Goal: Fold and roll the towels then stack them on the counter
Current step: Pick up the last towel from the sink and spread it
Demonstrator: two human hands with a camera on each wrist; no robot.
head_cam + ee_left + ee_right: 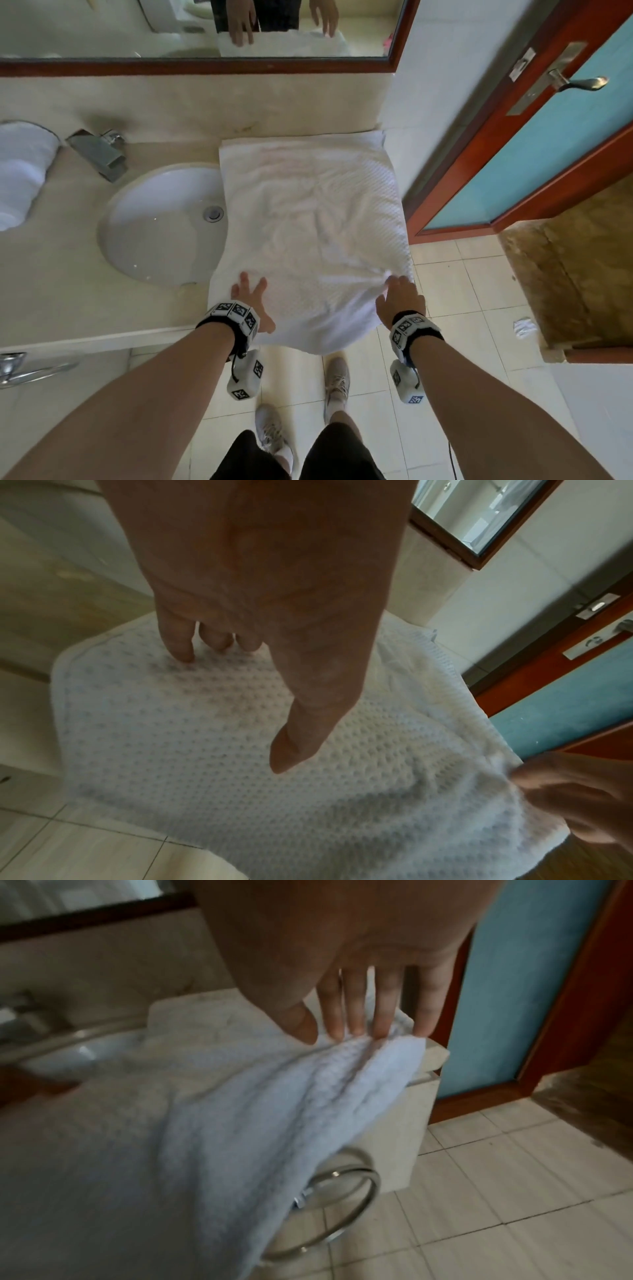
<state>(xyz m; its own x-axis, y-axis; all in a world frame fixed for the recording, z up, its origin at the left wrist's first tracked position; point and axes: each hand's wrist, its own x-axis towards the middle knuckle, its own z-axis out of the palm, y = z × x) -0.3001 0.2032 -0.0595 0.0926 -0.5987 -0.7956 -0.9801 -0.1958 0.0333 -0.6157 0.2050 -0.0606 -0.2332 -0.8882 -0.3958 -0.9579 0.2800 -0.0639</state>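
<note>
A white waffle-weave towel lies spread on the counter to the right of the sink, and its near end hangs over the front edge. My left hand rests flat on the near-left part of the towel, fingers straight and spread. My right hand is at the near-right edge. Its straight fingertips press on a bunched ridge of the towel, which wrinkles toward them. The right hand also shows in the left wrist view.
A round sink and faucet lie left of the towel. Rolled white towels sit at the far left. The mirror is behind, and a door stands right. A metal towel ring hangs below the counter.
</note>
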